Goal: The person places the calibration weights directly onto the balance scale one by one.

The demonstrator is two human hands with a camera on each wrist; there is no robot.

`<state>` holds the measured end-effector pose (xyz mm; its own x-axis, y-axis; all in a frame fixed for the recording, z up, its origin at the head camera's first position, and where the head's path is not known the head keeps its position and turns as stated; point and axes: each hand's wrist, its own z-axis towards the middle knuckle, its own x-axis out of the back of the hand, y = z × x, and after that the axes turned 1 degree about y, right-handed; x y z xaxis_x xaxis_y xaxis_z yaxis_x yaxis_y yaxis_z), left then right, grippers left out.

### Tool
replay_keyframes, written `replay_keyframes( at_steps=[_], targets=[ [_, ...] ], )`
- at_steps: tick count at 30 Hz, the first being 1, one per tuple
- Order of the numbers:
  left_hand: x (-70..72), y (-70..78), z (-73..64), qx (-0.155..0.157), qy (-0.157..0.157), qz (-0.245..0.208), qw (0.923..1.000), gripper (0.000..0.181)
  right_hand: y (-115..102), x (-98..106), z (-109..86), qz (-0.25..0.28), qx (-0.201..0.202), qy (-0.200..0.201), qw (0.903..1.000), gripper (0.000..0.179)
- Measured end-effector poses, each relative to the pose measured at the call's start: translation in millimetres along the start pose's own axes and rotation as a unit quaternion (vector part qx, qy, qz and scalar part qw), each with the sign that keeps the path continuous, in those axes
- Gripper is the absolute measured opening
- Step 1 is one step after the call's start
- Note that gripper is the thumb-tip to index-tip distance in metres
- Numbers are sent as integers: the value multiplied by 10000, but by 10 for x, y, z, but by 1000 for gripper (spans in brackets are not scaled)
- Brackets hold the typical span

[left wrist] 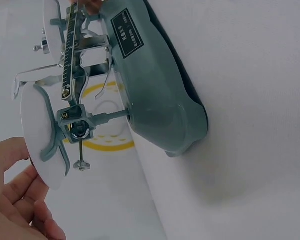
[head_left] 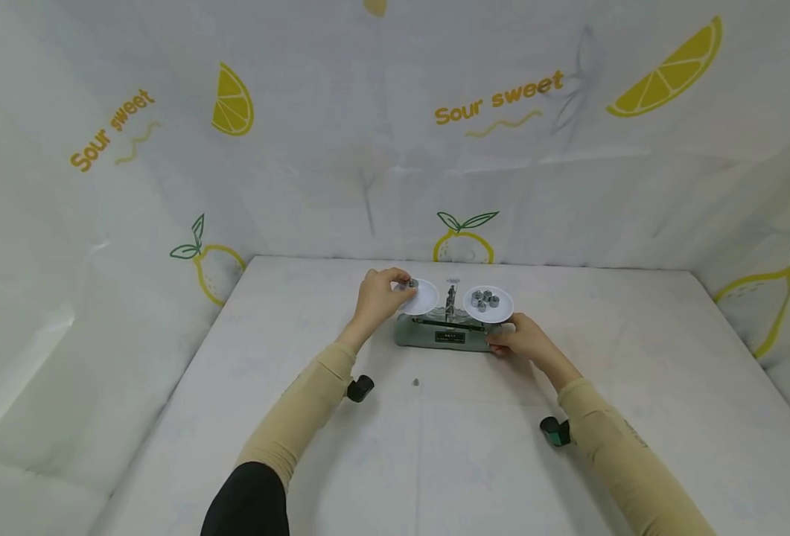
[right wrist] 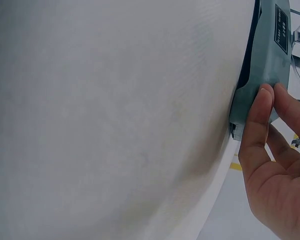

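A green balance scale (head_left: 428, 335) with two white pans stands on the table. My left hand (head_left: 383, 298) is at its left pan (head_left: 424, 299), thumb and index finger pinching a small grey metal nut (head_left: 413, 284) over the pan. In the left wrist view the pan's underside (left wrist: 37, 130) hides those fingertips. Several metal nuts (head_left: 485, 300) lie on the right pan (head_left: 505, 311). My right hand (head_left: 525, 340) holds the right end of the scale's base (right wrist: 257, 75), below that pan, thumb and fingers bent around it.
One small grey piece (head_left: 416, 382) lies on the white table (head_left: 341, 461) in front of the scale. Behind stands a white backdrop (head_left: 314, 186) with lemon prints. Wrist cameras (head_left: 360, 388) hang under both forearms.
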<state>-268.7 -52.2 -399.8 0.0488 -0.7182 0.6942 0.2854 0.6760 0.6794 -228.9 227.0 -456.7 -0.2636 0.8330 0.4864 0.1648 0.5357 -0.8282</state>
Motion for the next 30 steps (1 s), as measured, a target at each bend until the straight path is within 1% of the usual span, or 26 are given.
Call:
replay_keyframes(
  at_steps=[4,7,11,16,18,20,24,27,30],
  targets=[
    [5,-3,10,43,-62,67,9999,30,-6,4,-4,6,-1,-6,10000,59],
    [12,-8,2,-63,-66,104,9999,34,-1,0,-2,48,-4,-28,10000,59],
    [27,-14,-49,-325,56,20,9995,37,7,-10,-4,60,-12,-28,10000,60],
    [35,-21,-164,-789,360,-77,9962,31,3,-8,-20,105,10,-23,9999,57],
    [31,-32,-212,-911,442,-241,9946,28,0,-7,-23,124,10,-23,9999,57],
    [28,-43,-261,-956,471,-477,9932,26,-3,-7,-23,132,19,-37,9999,59],
    [25,-64,-374,-1032,384,-876,9901,21,-11,-4,-17,163,15,-36,9999,60],
    [10,-96,-473,-1090,242,-977,9889,18,-4,-1,-12,174,22,-26,9998,60],
    [-18,-143,-563,-1034,43,-1061,9890,17,-1,-3,-10,212,-11,-10,9998,61]
  ],
)
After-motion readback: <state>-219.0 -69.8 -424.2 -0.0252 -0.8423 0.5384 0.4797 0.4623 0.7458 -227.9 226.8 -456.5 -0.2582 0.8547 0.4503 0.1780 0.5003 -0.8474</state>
